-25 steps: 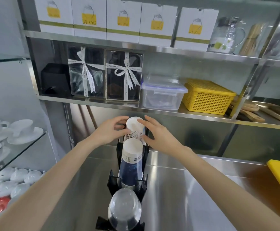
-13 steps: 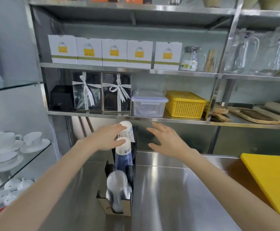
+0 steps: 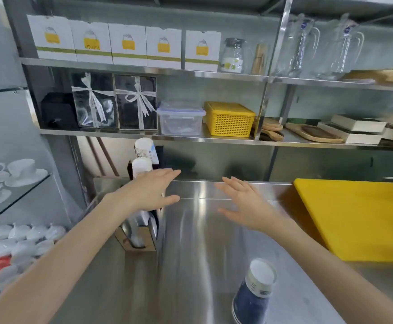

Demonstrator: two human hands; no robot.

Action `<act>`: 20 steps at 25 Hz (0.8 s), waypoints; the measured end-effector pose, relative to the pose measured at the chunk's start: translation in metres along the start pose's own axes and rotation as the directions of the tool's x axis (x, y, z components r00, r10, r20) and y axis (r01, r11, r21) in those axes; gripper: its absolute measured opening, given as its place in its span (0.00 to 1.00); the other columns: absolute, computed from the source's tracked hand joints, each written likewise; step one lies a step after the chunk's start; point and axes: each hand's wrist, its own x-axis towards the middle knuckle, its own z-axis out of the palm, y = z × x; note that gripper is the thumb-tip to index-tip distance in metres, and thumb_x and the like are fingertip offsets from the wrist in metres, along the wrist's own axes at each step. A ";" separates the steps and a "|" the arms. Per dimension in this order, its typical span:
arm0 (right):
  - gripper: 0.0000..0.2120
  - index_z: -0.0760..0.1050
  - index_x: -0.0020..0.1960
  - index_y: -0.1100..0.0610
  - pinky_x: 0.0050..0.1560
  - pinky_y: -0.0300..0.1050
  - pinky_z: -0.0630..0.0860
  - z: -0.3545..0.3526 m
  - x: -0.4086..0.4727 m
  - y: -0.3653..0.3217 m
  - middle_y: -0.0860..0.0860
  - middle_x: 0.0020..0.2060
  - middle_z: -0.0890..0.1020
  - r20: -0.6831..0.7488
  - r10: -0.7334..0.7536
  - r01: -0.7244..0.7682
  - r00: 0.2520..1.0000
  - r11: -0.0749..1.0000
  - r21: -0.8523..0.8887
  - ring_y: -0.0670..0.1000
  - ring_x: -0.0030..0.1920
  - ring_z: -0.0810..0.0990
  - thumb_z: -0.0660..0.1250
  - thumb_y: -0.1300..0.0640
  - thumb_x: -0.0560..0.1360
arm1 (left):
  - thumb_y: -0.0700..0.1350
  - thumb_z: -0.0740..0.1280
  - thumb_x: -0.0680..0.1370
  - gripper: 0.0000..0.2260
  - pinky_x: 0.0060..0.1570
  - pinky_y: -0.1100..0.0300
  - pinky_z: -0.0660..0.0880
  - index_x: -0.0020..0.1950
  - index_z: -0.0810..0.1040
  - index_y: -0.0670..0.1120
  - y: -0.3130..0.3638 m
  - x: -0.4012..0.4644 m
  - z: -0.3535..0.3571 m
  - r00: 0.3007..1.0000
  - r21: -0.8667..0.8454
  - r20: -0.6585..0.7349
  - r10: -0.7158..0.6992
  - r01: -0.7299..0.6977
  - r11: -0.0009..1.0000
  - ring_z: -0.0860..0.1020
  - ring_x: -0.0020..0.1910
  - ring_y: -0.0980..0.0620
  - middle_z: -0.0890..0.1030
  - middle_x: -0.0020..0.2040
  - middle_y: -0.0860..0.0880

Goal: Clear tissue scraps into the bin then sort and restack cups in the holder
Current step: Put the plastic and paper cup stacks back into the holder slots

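The black cup holder (image 3: 154, 220) stands at the left of the steel counter (image 3: 195, 265). A stack of white printed paper cups (image 3: 144, 148) rises from its far slot, and another white-based stack (image 3: 141, 168) stands in front of it. Clear plastic cups (image 3: 134, 232) sit in the near slot, partly hidden by my arm. My left hand (image 3: 151, 192) hovers open over the holder, fingers spread, holding nothing. My right hand (image 3: 244, 206) is open above the counter to the right of the holder. A blue paper cup (image 3: 254, 293) stands upside down on the counter near me.
A yellow cutting board (image 3: 359, 218) lies at the right of the counter. The steel shelf (image 3: 191, 136) above holds gift boxes, a clear lidded tub (image 3: 180, 118) and a yellow basket (image 3: 229, 119). White cups and saucers (image 3: 15, 174) sit on glass shelves at left.
Both hands have let go of the white cup stack and drawn back from the holder to the right. The view has pulled back, bringing the upside-down blue cup into sight.
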 end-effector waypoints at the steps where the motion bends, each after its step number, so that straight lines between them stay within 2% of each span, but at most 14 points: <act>1: 0.28 0.54 0.73 0.50 0.74 0.46 0.48 0.002 -0.011 0.004 0.51 0.75 0.54 0.009 0.007 -0.007 1.000 1.000 0.006 0.52 0.75 0.51 0.59 0.48 0.76 | 0.55 0.59 0.76 0.31 0.71 0.52 0.59 0.74 0.49 0.48 0.009 -0.001 0.007 1.000 -0.008 0.007 0.010 -0.010 1.000 0.58 0.73 0.49 0.56 0.76 0.48; 4: 0.28 0.54 0.72 0.49 0.73 0.46 0.51 0.013 -0.043 0.021 0.51 0.75 0.56 0.028 0.036 -0.037 0.999 0.998 0.041 0.52 0.74 0.54 0.60 0.47 0.76 | 0.56 0.60 0.75 0.32 0.72 0.53 0.58 0.74 0.48 0.49 0.036 -0.003 0.032 1.000 -0.039 0.014 0.025 -0.024 0.999 0.56 0.74 0.50 0.55 0.76 0.47; 8: 0.29 0.53 0.72 0.48 0.74 0.48 0.53 0.041 -0.084 0.039 0.50 0.75 0.54 0.090 0.069 -0.080 0.994 0.988 0.131 0.52 0.75 0.53 0.61 0.46 0.75 | 0.56 0.61 0.75 0.34 0.70 0.63 0.53 0.74 0.47 0.49 0.073 -0.018 0.077 0.998 -0.190 0.019 0.057 -0.053 0.980 0.55 0.74 0.53 0.53 0.76 0.50; 14: 0.34 0.51 0.73 0.48 0.72 0.44 0.54 0.085 -0.132 0.060 0.50 0.76 0.53 0.116 0.107 -0.134 0.987 0.956 0.259 0.52 0.74 0.55 0.65 0.48 0.73 | 0.56 0.65 0.72 0.37 0.73 0.58 0.55 0.73 0.48 0.50 0.120 -0.038 0.149 0.997 -0.374 0.070 0.012 0.016 0.927 0.56 0.74 0.52 0.54 0.76 0.50; 20: 0.43 0.44 0.73 0.48 0.67 0.44 0.63 0.114 -0.153 0.066 0.46 0.75 0.55 0.086 0.238 -0.248 0.968 0.825 0.507 0.50 0.73 0.58 0.69 0.50 0.70 | 0.54 0.68 0.71 0.39 0.70 0.59 0.56 0.74 0.47 0.52 0.155 -0.047 0.193 0.988 -0.593 0.127 -0.082 0.142 0.793 0.57 0.74 0.53 0.54 0.76 0.52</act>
